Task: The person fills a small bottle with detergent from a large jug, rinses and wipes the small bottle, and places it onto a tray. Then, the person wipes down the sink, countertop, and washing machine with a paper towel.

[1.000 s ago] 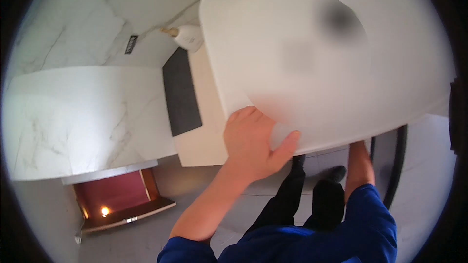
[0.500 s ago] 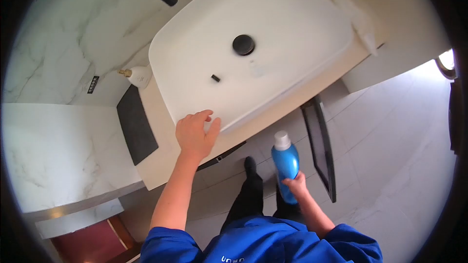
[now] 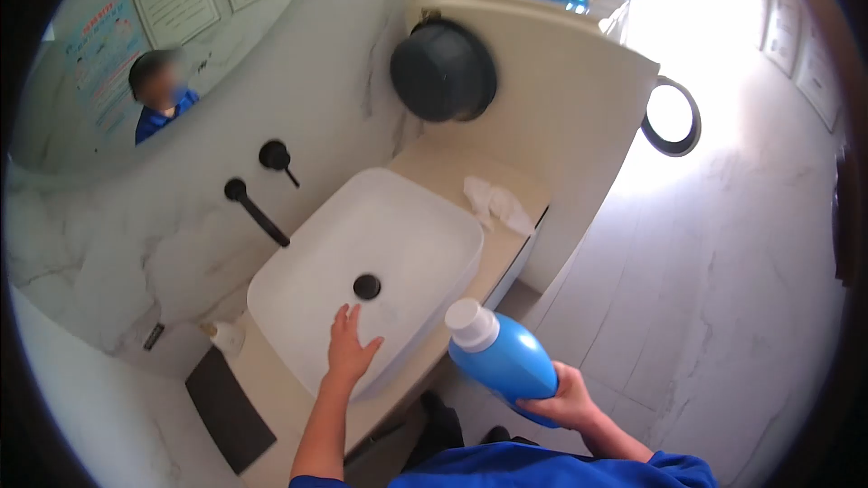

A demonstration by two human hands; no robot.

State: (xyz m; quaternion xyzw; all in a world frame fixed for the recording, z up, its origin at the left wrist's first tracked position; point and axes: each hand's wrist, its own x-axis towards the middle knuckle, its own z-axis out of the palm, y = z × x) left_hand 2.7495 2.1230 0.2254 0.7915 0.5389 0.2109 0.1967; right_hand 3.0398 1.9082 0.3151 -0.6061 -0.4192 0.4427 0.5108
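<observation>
My right hand [image 3: 571, 400] is wrapped round the lower part of a blue detergent bottle [image 3: 511, 357] with a white cap [image 3: 470, 323]. The bottle tilts, its cap end toward the sink, in front of the counter edge. Over the near side of the white sink [image 3: 411, 217] hovers my left hand [image 3: 351, 348], fingers spread and holding nothing. Just beyond its fingertips is the black drain plug [image 3: 366, 286] in the basin. The small dark piece seen earlier in the basin does not show now.
A black spout [image 3: 258, 212] and handle [image 3: 278, 158] come out of the marble wall. On the counter are a white soap dispenser [image 3: 226, 337], a dark mat [image 3: 229, 411] and a crumpled white cloth [image 3: 497, 205]. A dark basin [image 3: 443, 70] hangs on the side panel.
My view has tilted up, bringing the mirror and hanging basin into sight. The bottle has been raised from low by my legs to beside the sink. My left hand reaches farther over the basin.
</observation>
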